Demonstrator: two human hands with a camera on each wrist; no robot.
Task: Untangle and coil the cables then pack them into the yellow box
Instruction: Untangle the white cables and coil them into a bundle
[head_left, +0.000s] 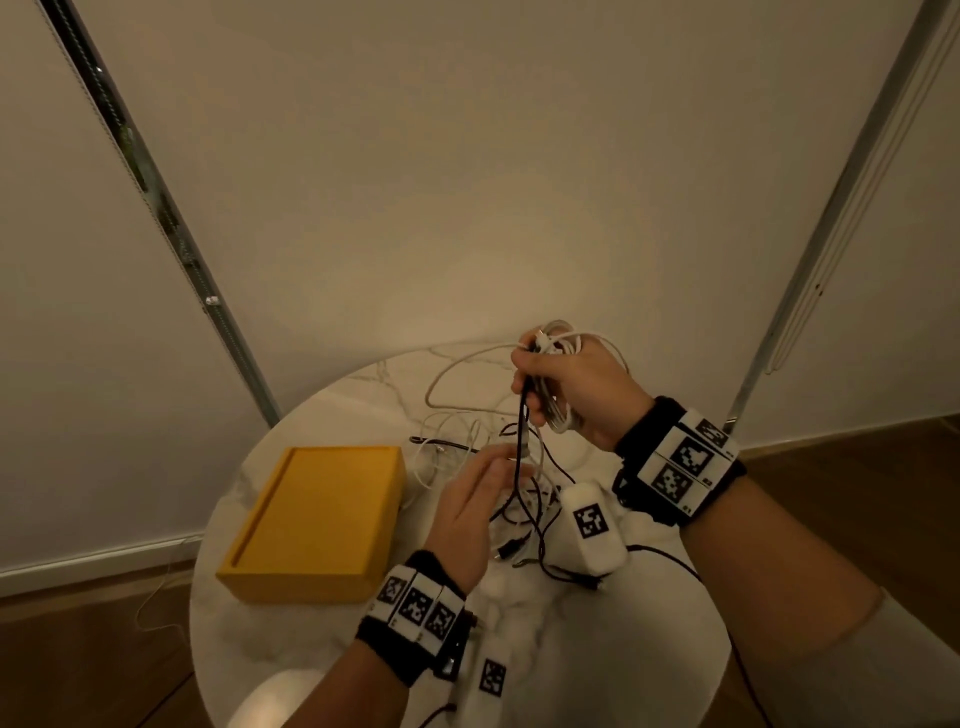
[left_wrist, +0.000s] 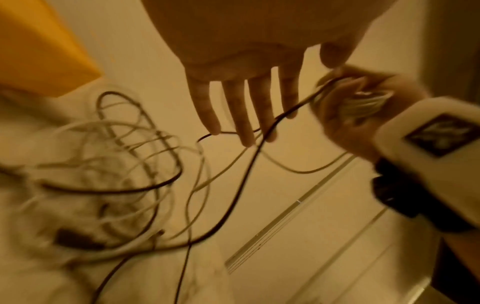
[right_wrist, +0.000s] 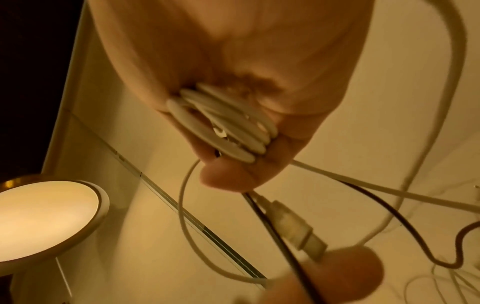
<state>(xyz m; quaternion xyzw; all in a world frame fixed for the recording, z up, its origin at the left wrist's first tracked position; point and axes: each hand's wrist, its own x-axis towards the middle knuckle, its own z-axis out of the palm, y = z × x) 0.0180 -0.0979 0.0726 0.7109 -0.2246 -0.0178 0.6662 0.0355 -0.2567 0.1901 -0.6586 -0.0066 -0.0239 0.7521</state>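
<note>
Cables (head_left: 483, 467) at the bench's (head_left: 291, 649) twelve o'clock remain tangled: right hand (head_left: 571, 395) clasps a white coil (right_wrist: 223, 127), left hand (head_left: 467, 514), fingers straight, must free the black strand (left_wrist: 241, 176).

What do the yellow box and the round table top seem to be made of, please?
Yellow box: seems matte plastic or painted board; flat even colour, no shine, but the look cannot settle it.
Round table top: looks like polished marble or a marble-look laminate; white with grey veining and a soft glare near its front edge.

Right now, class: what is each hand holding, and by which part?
The right hand grips a white cable coil around its bunched loops, plus a black cable. The left hand holds nothing, fingers straight.
</note>
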